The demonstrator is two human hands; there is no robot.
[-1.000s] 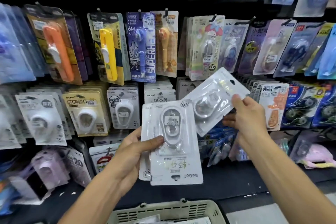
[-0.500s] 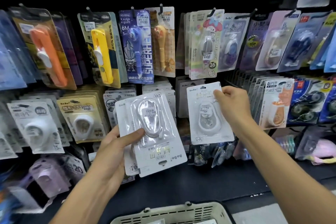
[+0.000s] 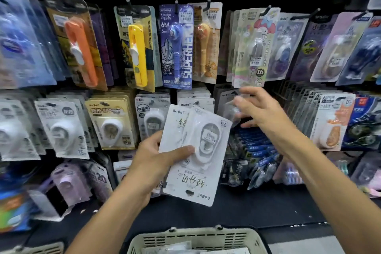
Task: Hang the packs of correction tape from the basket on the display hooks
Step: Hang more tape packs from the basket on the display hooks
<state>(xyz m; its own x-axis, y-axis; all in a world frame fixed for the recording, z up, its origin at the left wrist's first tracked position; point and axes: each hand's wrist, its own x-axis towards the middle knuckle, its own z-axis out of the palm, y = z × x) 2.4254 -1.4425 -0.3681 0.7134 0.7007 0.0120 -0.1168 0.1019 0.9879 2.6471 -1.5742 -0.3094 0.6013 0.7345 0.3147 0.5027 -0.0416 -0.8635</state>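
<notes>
Below crowded hooks, left hand (image 3: pixel 153 156) grip clamps white packs (image 3: pixel 195 156); right hand (image 3: pixel 261 111) grip unclear, blurred.

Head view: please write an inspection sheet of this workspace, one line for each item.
Surface: black shelf below the display, bare where seen.
Job's things: white correction tape packs held in the left hand, front pack upside down; another pack, blurred, at the right hand; basket below, packs inside.
Clutter: loose packs lying under the hooks.
Grippers: left fingers grip the packs; right hand grip unclear.
Cables: nothing seen.
Surroundings: hooks full of hanging packs, such as a yellow one.
</notes>
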